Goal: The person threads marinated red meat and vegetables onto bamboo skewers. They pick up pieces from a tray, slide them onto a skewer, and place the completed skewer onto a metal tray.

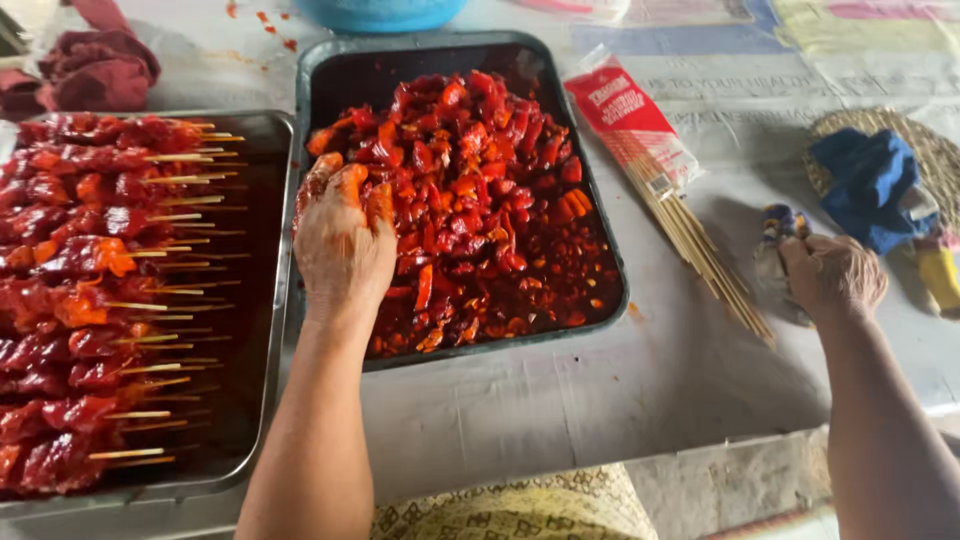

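Steel tray [272, 300] at far left holds finished meat skewers [90, 300], sticks pointing right. Left hand [342, 245], sauce-coated, fingers curled down into red marinated meat [480, 200] in dark tray [612, 290], centre; what it grips not visible. Bamboo sticks [700, 250] lie just right of that tray. Right hand [832, 275] closed over patterned cloth [775, 250], table edge rt.

Soft even daylight; mild blur
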